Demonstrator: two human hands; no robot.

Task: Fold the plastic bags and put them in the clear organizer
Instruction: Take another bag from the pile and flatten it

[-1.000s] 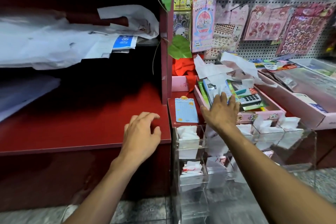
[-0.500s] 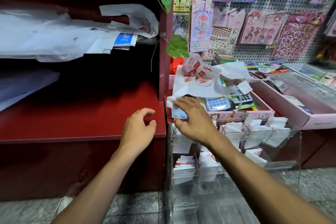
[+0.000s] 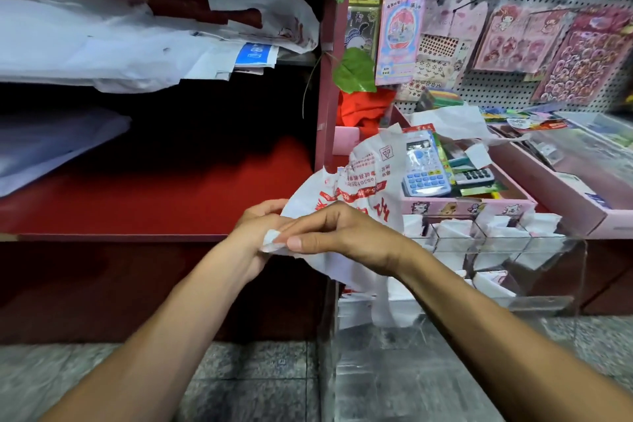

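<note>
Evidently light and limp, the white plastic bag [image 3: 359,181] with red print hangs crumpled in front of the red shelf [image 3: 154,202], beside the clear organizer [image 3: 548,260]. Both hands pinch one corner: right hand [image 3: 346,236] above, left hand [image 3: 253,233] beneath. Thin, slippery film probably wants holding at its edges.

This is a small stationery and gift shop. A white perforated pegboard wall [image 3: 513,86] at the upper right hangs full of packaged pink cartoon sticker sheets [image 3: 582,58], still in their retail sleeves. Below it, along the counter's right side, an open pink cardboard display tray [image 3: 479,207] holds blue-keyed pocket calculators [image 3: 424,168] for sale. On the upper level of a dark red wooden shelf unit [image 3: 154,202] at the left lie stacks of white plastic carrier bags [image 3: 102,44], the kind handed to customers.
</note>
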